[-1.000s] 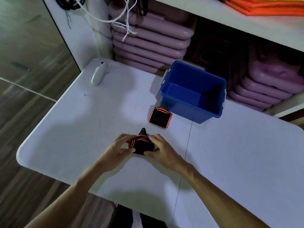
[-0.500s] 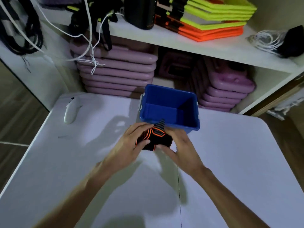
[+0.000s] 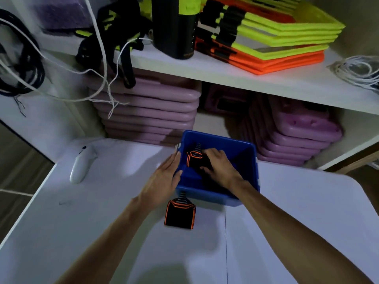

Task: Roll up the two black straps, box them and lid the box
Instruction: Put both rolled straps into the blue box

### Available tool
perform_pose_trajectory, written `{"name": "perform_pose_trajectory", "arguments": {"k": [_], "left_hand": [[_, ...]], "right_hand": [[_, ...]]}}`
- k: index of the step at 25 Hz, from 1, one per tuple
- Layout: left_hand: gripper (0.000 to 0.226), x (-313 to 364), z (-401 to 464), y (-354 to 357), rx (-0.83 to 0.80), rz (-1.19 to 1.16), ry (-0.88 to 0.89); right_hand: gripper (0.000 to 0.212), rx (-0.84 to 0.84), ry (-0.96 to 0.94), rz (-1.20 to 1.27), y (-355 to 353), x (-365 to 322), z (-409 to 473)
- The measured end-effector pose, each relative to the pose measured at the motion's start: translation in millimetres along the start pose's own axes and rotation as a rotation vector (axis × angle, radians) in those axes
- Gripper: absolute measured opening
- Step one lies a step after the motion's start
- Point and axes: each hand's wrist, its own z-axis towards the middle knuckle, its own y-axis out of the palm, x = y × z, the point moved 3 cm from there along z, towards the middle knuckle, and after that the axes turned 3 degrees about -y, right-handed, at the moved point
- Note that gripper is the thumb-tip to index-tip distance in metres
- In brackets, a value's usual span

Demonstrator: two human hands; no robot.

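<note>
A blue plastic box stands open on the white table. My right hand is inside the box, closed around a rolled black strap with orange edging. My left hand rests flat against the box's left outer wall, fingers straight, holding nothing. The second rolled black strap lies on the table just in front of the box's near left corner, beside my left forearm. No lid is in view.
A white handheld device lies at the table's far left. Behind the box, stacked purple mats fill the shelf bay. Above, a shelf carries orange and yellow frames, a black bottle, cables and straps hanging over its edge.
Both hands carried the rolled strap from the table's front to the box. Now the right hand alone has it inside the box and the left hand has let go.
</note>
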Motion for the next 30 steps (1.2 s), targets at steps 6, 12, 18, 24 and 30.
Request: {"name": "perform_pose_trajectory", "arguments": {"k": [6, 12, 18, 24, 30], "left_hand": [[0.063, -7.7, 0.0, 4.2, 0.027, -0.05, -0.018], [0.058, 4.7, -13.7, -4.6, 0.063, -0.133, -0.049], [0.053, -13.2, -101.9, 2.9, 0.161, 0.02, 0.057], [0.086, -33.0, -112.5, 40.4, -0.141, 0.131, 0.112], [0.062, -27.0, -111.0, 46.1, -0.15, 0.075, 0.088]], "right_hand": [[0.069, -0.091, 0.071, -0.046, 31.7, 15.1, 32.2], [0.077, -0.058, 0.195, -0.031, 10.6, 3.4, 15.0], [0.031, 0.494, 0.088, 0.311, -22.9, -50.7, -103.4], [0.066, 0.132, 0.117, 0.421, 69.4, -66.8, -156.6], [0.08, 0.054, 0.131, 0.18, 109.1, -76.4, -139.1]]}}
